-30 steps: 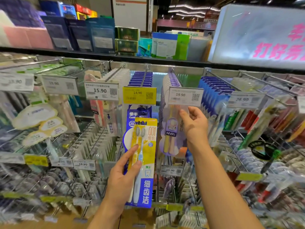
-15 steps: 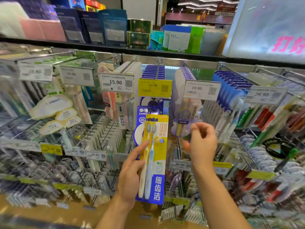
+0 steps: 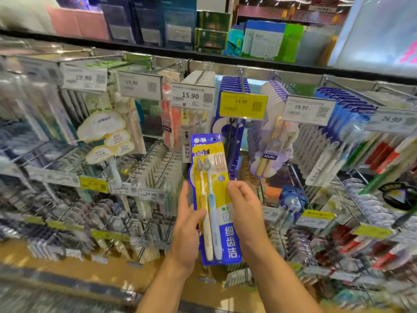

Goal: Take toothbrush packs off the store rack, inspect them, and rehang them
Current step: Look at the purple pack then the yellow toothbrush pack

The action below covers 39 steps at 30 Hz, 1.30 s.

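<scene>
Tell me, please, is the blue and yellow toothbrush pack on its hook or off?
Off: both hands, left hand and right hand, hold the toothbrush pack.

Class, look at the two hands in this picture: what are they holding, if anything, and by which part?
Both hold one blue-and-yellow toothbrush pack. The left hand grips its left edge about midway; the right hand holds the right edge, fingers curled round it.

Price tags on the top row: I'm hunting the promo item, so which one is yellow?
The 14.90 tag, hanging between the white 15.90 tag and white 19.90 tag. It alone is yellow on that row.
</scene>
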Available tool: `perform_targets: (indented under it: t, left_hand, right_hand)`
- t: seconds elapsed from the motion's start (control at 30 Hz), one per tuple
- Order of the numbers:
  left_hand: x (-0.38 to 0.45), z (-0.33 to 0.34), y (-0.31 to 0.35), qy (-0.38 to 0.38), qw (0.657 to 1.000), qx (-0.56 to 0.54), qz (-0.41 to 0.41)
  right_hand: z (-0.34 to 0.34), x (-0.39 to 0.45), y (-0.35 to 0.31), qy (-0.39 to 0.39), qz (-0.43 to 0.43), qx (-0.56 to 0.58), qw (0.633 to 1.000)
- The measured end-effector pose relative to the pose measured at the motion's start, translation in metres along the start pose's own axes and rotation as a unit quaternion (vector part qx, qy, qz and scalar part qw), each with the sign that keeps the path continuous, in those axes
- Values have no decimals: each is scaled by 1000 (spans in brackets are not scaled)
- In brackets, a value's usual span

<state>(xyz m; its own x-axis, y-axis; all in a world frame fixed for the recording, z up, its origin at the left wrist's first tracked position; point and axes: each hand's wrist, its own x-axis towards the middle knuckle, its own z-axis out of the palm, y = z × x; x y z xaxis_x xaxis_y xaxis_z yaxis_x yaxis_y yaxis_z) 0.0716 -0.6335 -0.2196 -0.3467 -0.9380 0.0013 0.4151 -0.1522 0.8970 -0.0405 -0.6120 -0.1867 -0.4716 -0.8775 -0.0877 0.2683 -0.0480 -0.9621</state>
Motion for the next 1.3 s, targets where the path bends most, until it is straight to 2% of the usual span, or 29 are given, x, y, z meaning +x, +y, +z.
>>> perform_targets:
  t: [0.17, 0.53, 0.77, 1.0, 1.3]
  left_hand:
    - [-8, -16, 4, -26, 999, -25, -20]
    - [-24, -57, -1, -60, 996, -14, -66]
    - [-37, -72, 7, -49, 996, -19, -76]
    - [-51, -88, 20, -11, 997, -23, -69]
    - [-81, -57, 23, 43, 998, -15, -48]
  right_hand:
    - [22, -13, 9, 32, -27, 11, 999]
    - [50, -45, 33, 86, -74, -68, 991]
    - [65, -61, 37, 77, -48, -67, 994]
    - [85, -74, 38, 28, -38, -53, 997]
    - [58, -96, 27, -1, -43, -47, 998]
